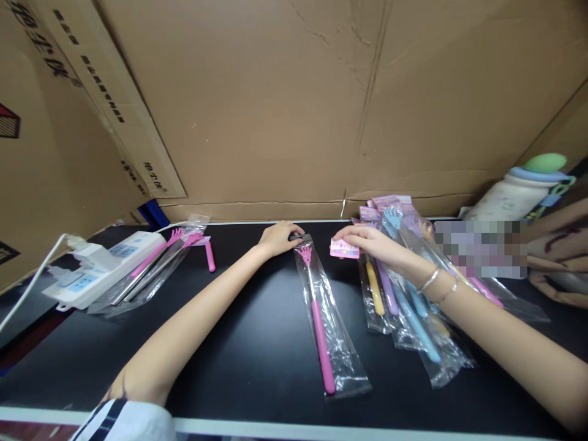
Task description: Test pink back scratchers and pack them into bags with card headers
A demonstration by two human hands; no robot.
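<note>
A pink back scratcher (324, 343) with a hand-shaped head lies in a clear plastic bag (342, 349) on the black table, its head toward the back. My left hand (278, 239) has its fingers closed at the bag's top end. Just right of it, my right hand (367, 240) pinches a small pink printed card (344, 248), held apart from the bag. Under and beside my right forearm lie several bagged back scratchers with yellow, purple, blue and pink handles, among them a blue one (416, 321); my arm hides part of them.
At the left a white power strip (114, 263) with plugs lies beside bagged pink back scratchers (158, 269) and a loose pink handle (210, 255). A bottle (509, 196) with a green top stands at the back right. Cardboard (257, 122) walls the table's back and left.
</note>
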